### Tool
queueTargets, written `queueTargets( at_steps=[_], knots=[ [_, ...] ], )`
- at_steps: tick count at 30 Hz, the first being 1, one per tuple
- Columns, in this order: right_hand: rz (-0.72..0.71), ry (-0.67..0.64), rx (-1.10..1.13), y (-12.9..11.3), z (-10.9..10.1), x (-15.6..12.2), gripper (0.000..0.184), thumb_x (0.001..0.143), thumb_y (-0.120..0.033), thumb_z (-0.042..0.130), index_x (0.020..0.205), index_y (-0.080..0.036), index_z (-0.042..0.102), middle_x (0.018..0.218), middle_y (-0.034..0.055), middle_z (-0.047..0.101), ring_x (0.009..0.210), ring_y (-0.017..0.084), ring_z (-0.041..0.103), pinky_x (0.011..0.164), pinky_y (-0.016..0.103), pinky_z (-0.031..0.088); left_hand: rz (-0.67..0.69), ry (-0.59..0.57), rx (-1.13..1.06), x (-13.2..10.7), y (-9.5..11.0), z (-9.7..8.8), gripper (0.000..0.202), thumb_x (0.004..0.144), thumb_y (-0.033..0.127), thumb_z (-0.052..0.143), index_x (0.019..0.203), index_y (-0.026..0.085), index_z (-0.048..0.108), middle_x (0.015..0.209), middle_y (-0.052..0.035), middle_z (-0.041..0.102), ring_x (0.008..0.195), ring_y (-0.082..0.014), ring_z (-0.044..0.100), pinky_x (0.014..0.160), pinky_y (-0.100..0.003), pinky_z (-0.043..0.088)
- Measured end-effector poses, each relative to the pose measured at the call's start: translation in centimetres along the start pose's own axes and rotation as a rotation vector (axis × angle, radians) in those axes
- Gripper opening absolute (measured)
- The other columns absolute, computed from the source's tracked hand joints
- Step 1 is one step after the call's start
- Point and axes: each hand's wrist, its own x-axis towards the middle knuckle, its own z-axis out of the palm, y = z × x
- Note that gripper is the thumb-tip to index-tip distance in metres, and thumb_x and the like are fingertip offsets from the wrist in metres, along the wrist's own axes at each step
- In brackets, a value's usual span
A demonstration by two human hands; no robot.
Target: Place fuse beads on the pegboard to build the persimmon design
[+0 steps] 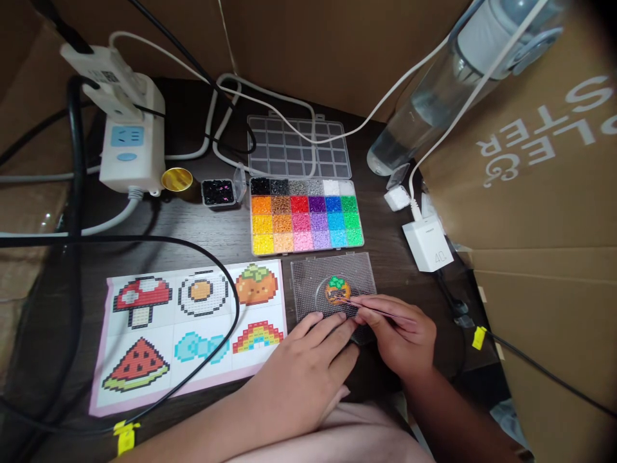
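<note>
A pair of pinkish tweezers [380, 309] is pinched in my right hand [407, 334], its tips at a small orange persimmon of fuse beads [343, 290] topped with green. The bead figure lies on a clear pegboard [308, 278]. My left hand [313, 357] rests with fingers stretched over the board's near edge. Left of it lies a pattern sheet [168, 339] with a mushroom, egg, persimmon, watermelon, bow and rainbow. Behind the board stands an open bead box [301, 222] with many coloured compartments.
A small box of black beads [219, 193] and a gold round lid [177, 179] lie at the back left. Also around are a power strip [132, 148], a black cable [212, 257] crossing the sheet, a white charger [427, 244] and a tilted water bottle [424, 103].
</note>
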Motion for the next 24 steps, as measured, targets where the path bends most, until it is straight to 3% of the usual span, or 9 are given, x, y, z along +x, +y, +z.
queueTargets(
  at_steps=[24],
  knots=[
    [0.034, -0.005, 0.019, 0.07, -0.08, -0.18, 0.022, 0.084, -0.01, 0.069, 0.095, -0.026, 0.08, 0.088, 0.0033, 0.079, 0.061, 0.014, 0.071, 0.058, 0.025, 0.063, -0.007, 0.008, -0.008, -0.05, 0.03, 0.19, 0.045, 0.088, 0.04, 0.07, 0.125, 0.018, 0.057, 0.143, -0.0108, 0.051, 0.137, -0.0274, 0.042, 0.116, -0.044, 0.027]
  ],
)
